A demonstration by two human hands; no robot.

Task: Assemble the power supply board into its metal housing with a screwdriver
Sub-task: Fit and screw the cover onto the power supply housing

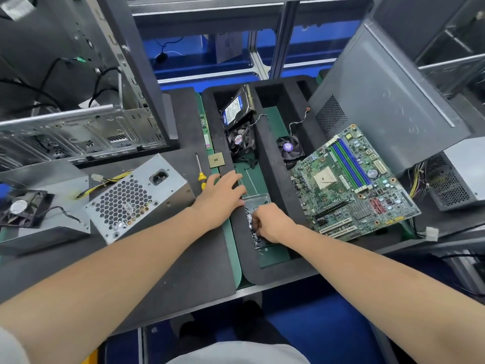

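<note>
The power supply's metal housing (139,195) lies on the black mat at left, honeycomb grille up, with yellow and black wires at its far left corner. A yellow-handled screwdriver (200,169) lies on the mat just right of it. My left hand (223,193) rests flat, fingers spread, on the edge of the black foam tray (270,158), close to the screwdriver handle. My right hand (270,222) reaches into a small clear tray of screws (256,203) in the foam tray, fingers pinched down among them. Whether it holds a screw is hidden.
A motherboard (354,185) leans at right against a grey computer case (380,101). The foam tray holds a hard drive (236,106), two fans (240,140) and a CPU chip (215,160). An open chassis (78,127) stands at left, with a loose fan (22,208) in front.
</note>
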